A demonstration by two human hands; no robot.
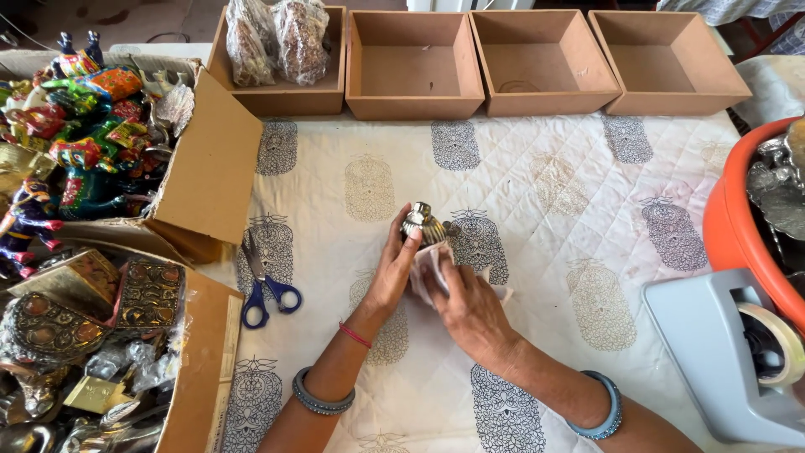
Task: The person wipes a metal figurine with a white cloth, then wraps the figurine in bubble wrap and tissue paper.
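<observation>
Holding a small ribbed metal ornament (422, 223) over the middle of the quilted printed cloth (545, 193), your left hand (392, 273) has its fingers closed around the piece's left side, thumb and fingertips pressed against it. Your right hand (470, 310) sits just below and to the right, its fingers pinched on a pale bit of tissue or cloth (429, 270) that touches the underside of the ornament. The ornament's long axis runs roughly up the table, tilted a little to the left, with its rounded shiny end pointing away from you toward the row of four shallow wooden trays (545, 63) at the far edge. Whether the lower end is open or capped, you cannot tell, since the tissue and your fingers cover it.

To your left, blue-handled scissors (264, 294) lie flat on the cloth, blades pointing away from you, well apart from your hands. Beyond them, a cardboard box (210, 168) holds brightly painted figurines (84, 126), and a nearer box (201, 369) holds decorated metal pieces. The leftmost tray holds two plastic-wrapped bundles (277, 38). At your right stand a grey tape dispenser (721, 352) and an orange tub (738, 226).
</observation>
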